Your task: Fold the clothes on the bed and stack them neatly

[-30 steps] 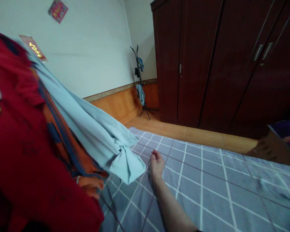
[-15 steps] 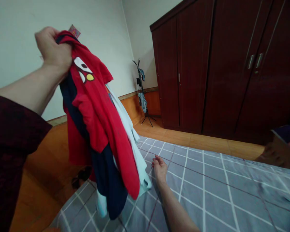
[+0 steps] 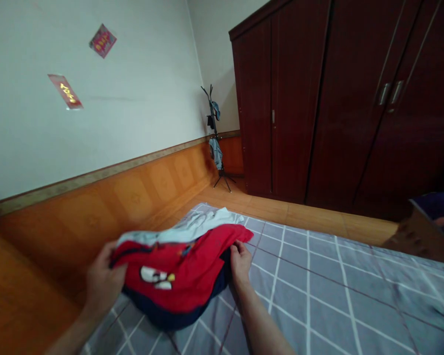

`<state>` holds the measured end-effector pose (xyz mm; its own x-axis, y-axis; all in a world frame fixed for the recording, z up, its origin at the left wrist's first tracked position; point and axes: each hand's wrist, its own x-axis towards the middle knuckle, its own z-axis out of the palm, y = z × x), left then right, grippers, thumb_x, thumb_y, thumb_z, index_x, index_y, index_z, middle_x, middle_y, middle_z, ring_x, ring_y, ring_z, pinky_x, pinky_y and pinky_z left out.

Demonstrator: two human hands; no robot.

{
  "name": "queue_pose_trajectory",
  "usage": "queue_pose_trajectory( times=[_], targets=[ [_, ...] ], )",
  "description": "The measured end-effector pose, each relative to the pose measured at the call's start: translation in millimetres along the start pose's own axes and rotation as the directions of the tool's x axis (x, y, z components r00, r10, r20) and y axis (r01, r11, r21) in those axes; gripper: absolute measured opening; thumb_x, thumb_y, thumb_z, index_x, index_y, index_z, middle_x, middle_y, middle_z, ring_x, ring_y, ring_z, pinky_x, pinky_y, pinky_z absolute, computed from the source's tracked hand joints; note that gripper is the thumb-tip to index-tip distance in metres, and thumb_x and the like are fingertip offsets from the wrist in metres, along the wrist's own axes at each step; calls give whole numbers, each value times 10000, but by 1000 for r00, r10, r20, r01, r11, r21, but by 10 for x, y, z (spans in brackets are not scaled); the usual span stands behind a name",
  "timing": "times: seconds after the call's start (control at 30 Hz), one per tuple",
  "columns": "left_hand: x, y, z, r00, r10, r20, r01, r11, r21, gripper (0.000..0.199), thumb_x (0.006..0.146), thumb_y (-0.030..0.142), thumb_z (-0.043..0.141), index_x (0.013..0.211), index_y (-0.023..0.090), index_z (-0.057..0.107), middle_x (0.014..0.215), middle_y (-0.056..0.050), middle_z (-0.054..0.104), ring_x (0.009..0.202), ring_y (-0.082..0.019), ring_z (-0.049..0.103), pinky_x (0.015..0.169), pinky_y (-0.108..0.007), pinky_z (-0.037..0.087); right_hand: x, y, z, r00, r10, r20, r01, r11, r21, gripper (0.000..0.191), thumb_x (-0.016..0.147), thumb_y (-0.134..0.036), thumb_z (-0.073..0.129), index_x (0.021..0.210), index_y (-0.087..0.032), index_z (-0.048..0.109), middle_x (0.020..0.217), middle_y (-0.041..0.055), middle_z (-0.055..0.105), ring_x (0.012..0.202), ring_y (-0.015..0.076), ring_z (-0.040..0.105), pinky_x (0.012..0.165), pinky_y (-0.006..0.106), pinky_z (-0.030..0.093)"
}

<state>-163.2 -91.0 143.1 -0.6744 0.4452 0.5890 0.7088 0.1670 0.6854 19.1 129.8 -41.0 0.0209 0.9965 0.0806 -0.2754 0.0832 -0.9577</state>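
Red, navy and pale blue clothes (image 3: pixel 192 276) lie bunched at the left part of the grey checked bed sheet (image 3: pixel 325 281), with a white and yellow printed figure facing up. My left hand (image 3: pixel 105 281), a little blurred, grips their left end, its thumb on the red cloth. At the right side of the bundle, my right hand (image 3: pixel 240 261) is closed on the edge of the red and navy cloth. The pale blue cloth (image 3: pixel 203 223) spreads behind the red one. The fingertips of my left hand are hidden behind the fabric.
A dark red wardrobe (image 3: pixel 292 108) stands beyond the bed. In the corner is a black coat rack (image 3: pixel 215 128) with a cap and cloth on it. Orange panelling (image 3: pixel 133 197) lines the left wall. A cardboard box (image 3: pixel 425 231) is at the right edge.
My left hand has come down from high at the left, lowering the clothes onto the bed. My right hand, free before, has taken hold of the cloth's right side.
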Motion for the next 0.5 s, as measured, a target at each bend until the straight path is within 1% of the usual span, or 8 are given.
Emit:
queue_pose_trajectory(
  times=[0.03, 0.07, 0.13, 0.2, 0.23, 0.3, 0.4, 0.5],
  targets=[
    [-299, -339, -37, 991, -92, 95, 93, 996, 0, 330, 563, 353, 607, 837, 170, 611, 719, 19, 671, 668, -188, 636, 604, -256, 534, -6, -12, 2, 1000, -1, 9, 1, 1000, -16, 324, 687, -322, 511, 902, -160, 692, 883, 70, 719, 855, 249, 640, 794, 334, 463],
    [-566, -648, -88, 971, -182, 156, 181, 983, 19, 347, 531, 369, 620, 822, 182, 624, 744, 2, 696, 699, -223, 658, 602, -274, 550, -10, -22, 4, 1000, 0, 22, 1, 1000, -30, 321, 691, -318, 509, 903, -161, 691, 883, 68, 719, 846, 245, 641, 790, 331, 464],
    [-1001, -1138, -195, 938, -336, 87, 329, 940, 85, 350, 537, 412, 596, 816, 205, 644, 755, -11, 717, 710, -262, 679, 558, -296, 559, -17, -40, 9, 998, -1, 56, 4, 998, -56, 314, 703, -322, 502, 896, -160, 690, 874, 64, 719, 829, 239, 642, 782, 324, 467],
    [-1302, -1434, -254, 912, -391, 124, 382, 920, 91, 370, 563, 444, 591, 847, 218, 662, 800, -17, 734, 766, -282, 693, 600, -316, 574, -21, -54, 17, 996, -5, 93, 12, 997, -78, 313, 720, -343, 497, 890, -160, 687, 876, 66, 718, 835, 236, 640, 786, 322, 467],
    [-1406, -1514, -254, 909, -397, 126, 388, 917, 93, 385, 577, 464, 588, 864, 220, 667, 820, -22, 740, 789, -288, 696, 616, -325, 577, -23, -61, 21, 994, -7, 110, 16, 996, -90, 316, 728, -358, 500, 891, -160, 684, 881, 69, 716, 843, 237, 638, 790, 325, 466],
    [-1534, -1570, -209, 921, -363, 141, 353, 931, 90, 426, 619, 495, 572, 923, 212, 668, 896, -38, 742, 855, -291, 692, 677, -339, 575, -27, -75, 31, 990, -11, 142, 28, 993, -115, 324, 733, -386, 518, 900, -160, 678, 896, 75, 712, 865, 244, 630, 807, 335, 461],
    [-1586, -1512, -117, 949, -296, 111, 283, 952, 116, 460, 651, 512, 541, 957, 192, 664, 938, -69, 736, 878, -293, 688, 722, -358, 564, -36, -101, 47, 981, -24, 194, 52, 988, -143, 333, 723, -406, 550, 919, -167, 675, 926, 76, 707, 881, 247, 623, 818, 346, 456],
    [-1575, -1422, -96, 957, -270, 103, 254, 956, 148, 449, 662, 513, 529, 939, 189, 668, 913, -75, 739, 853, -295, 694, 706, -359, 565, -44, -123, 66, 974, -37, 225, 75, 984, -160, 343, 713, -410, 560, 928, -168, 674, 938, 77, 706, 877, 248, 622, 808, 345, 459]
  ],
)
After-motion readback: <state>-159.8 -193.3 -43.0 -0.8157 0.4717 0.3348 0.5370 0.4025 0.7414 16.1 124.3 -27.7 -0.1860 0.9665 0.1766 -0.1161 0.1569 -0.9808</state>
